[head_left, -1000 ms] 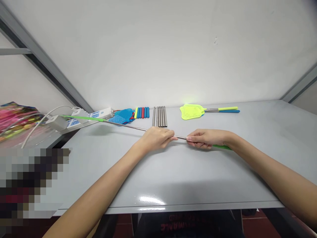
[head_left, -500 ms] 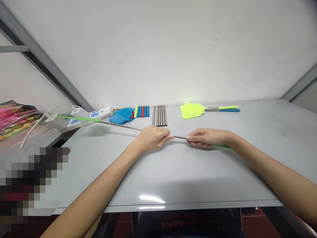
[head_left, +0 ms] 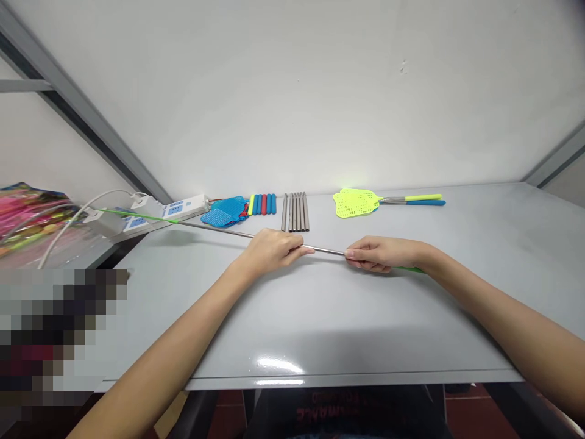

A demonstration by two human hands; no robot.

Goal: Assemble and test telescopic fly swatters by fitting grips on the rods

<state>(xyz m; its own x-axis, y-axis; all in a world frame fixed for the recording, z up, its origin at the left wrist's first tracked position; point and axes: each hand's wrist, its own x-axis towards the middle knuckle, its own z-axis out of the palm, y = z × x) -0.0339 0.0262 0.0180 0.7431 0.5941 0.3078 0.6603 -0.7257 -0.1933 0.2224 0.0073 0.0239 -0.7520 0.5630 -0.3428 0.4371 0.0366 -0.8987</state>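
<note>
- The grey surface (head_left: 320, 341) runs from its front edge, nearest the wearer, back to a pale wall (head_left: 292, 103).
- The right hand (head_left: 377, 253) grips the handle end of a green swatter (head_left: 214, 229), thumb and fingers closed round it; the green handle (head_left: 414, 269) shows beneath the wrist.
- The left hand (head_left: 274, 250) is wrapped over the swatter's metal rod, a short bare stretch of it showing between the two hands.
- From there the swatter slants away to the left, its green head (head_left: 137, 214) seen nearly edge-on in front of a white power strip (head_left: 185, 208); whether they touch I cannot tell.
- Beyond the left hand, metal tubes (head_left: 299, 212) lie side by side.
- Left of them are a row of grips (head_left: 264, 204), one yellow, one red, the rest blue, and a pile of mostly blue swatter heads (head_left: 223, 211).
- To the right, near the wall, a yellow swatter (head_left: 356, 203) overlaps a blue-handled one (head_left: 425, 203).
</note>
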